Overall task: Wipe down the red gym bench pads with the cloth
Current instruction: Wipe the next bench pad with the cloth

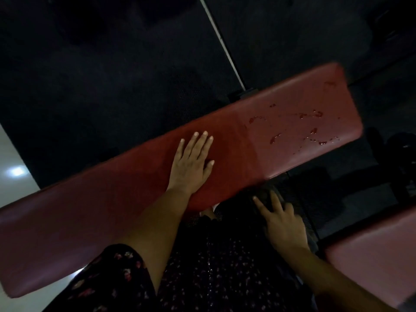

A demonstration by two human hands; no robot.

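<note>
Right hand (pixel 284 224) beside red pad (pixel 258 140)

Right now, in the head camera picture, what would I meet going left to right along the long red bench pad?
Bare red bench pad → left hand resting flat on it → seam across the pad → liquid droplets on its right end.

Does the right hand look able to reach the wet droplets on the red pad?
Probably yes: the right hand sits just off the near edge of the red pad, nothing lies between it and the droplets, and the left hand rests flat further left.
</note>
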